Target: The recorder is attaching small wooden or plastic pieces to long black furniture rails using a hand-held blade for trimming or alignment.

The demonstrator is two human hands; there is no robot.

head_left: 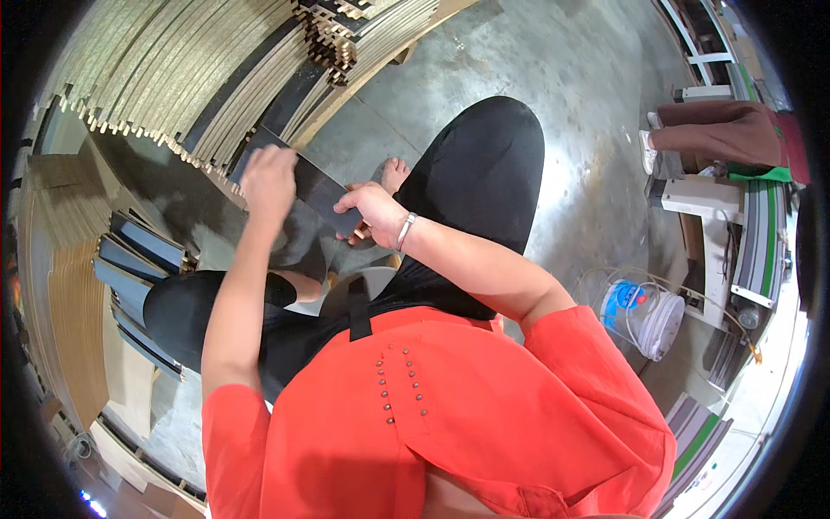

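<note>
A long dark flat board (pixel 318 187) slants from the stacked boards toward my lap. Its near end is gripped by my right hand (pixel 377 213), thumb on top and fingers curled at the edge. My left hand (pixel 270 180) is closed over the board farther along, near the stack; whatever its curled fingers hold is hidden. Beyond it rises a large stack of light-edged boards (pixel 173 69), with some dark boards among them.
At the left stand brown curved sheets (pixel 78 303) beside a pile of dark-faced boards (pixel 130 268). A white and blue bucket (pixel 641 318) with a hose is at my right. Another person's legs (pixel 718 131) show at the far right, near a machine with striped panels (pixel 764 238).
</note>
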